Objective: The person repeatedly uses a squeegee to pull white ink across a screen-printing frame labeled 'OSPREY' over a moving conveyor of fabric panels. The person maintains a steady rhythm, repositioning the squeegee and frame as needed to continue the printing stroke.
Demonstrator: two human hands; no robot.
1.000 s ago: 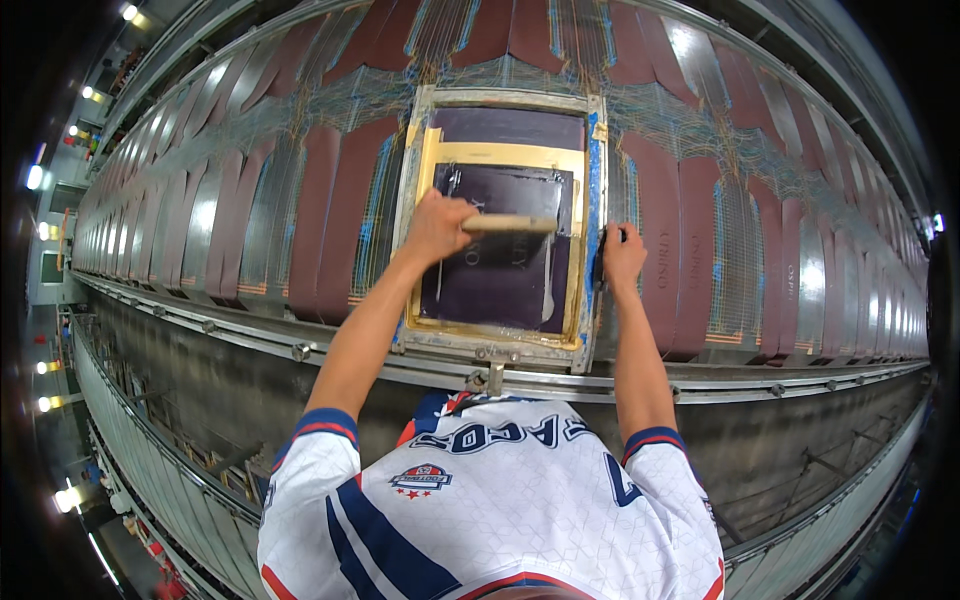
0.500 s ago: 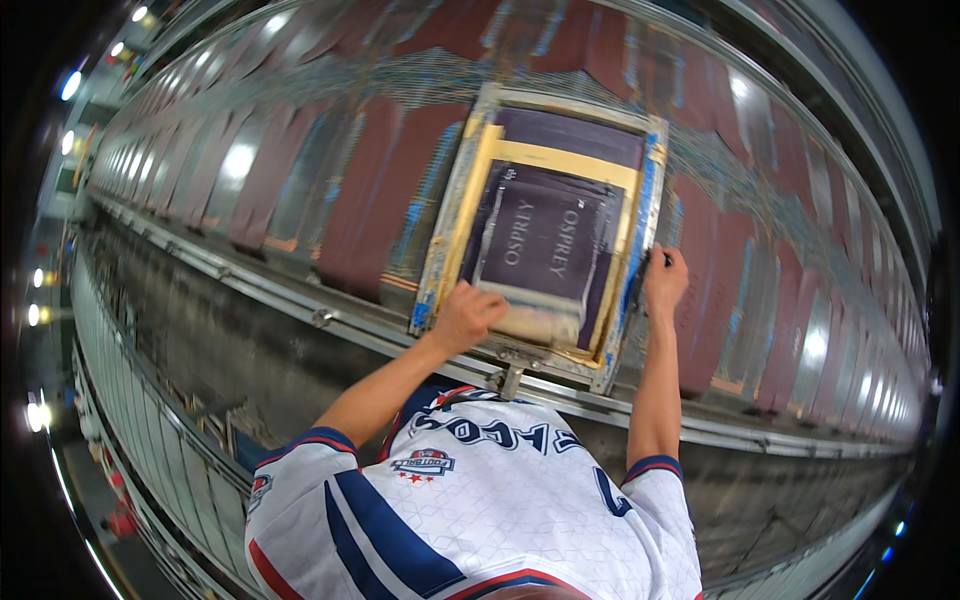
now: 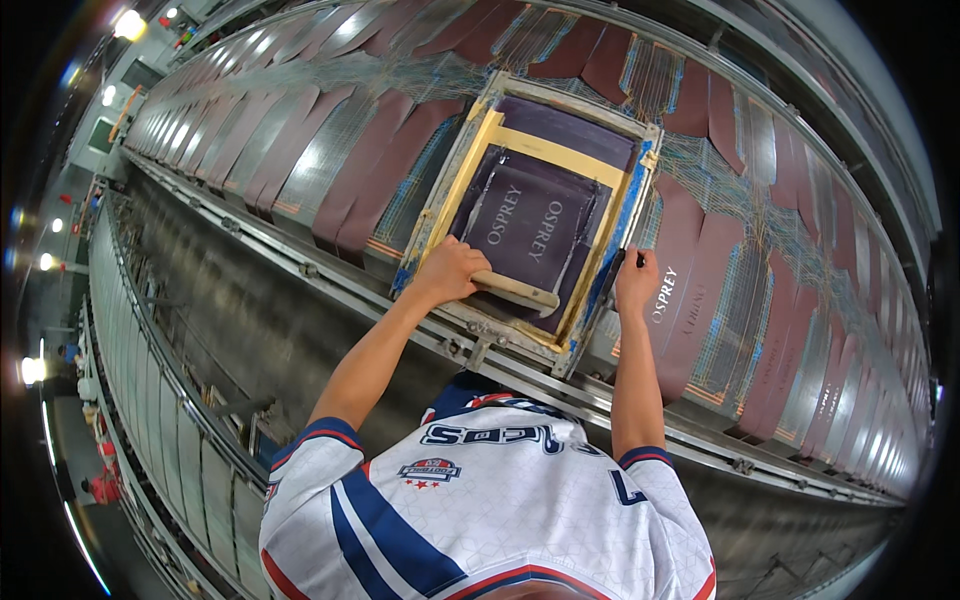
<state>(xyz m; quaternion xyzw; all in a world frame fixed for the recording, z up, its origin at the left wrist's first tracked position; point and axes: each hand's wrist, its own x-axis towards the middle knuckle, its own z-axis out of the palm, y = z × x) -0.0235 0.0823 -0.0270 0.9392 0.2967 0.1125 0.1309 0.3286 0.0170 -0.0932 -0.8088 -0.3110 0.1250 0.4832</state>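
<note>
A rectangular printing screen lies over the long table in front of me, its border edged with yellow and blue tape. Dark purple mesh fills it, with two pale lettered areas in the middle. My left hand is wrapped round one end of a wooden-edged squeegee, which rests across the near part of the mesh. At the screen's right edge, my right hand is closed on a small dark grip. Its exact shape is mostly hidden by the fingers.
Maroon panels lie in rows along the table on both sides of the screen. The panel right of my right hand bears light lettering. A metal rail runs along the table's near edge. Strings and blue tape marks cross the tabletop.
My left hand has shifted slightly away from me with the squeegee, which now looks narrower and more tilted up. My right hand stays at the screen's right edge. The whole view has shifted.
</note>
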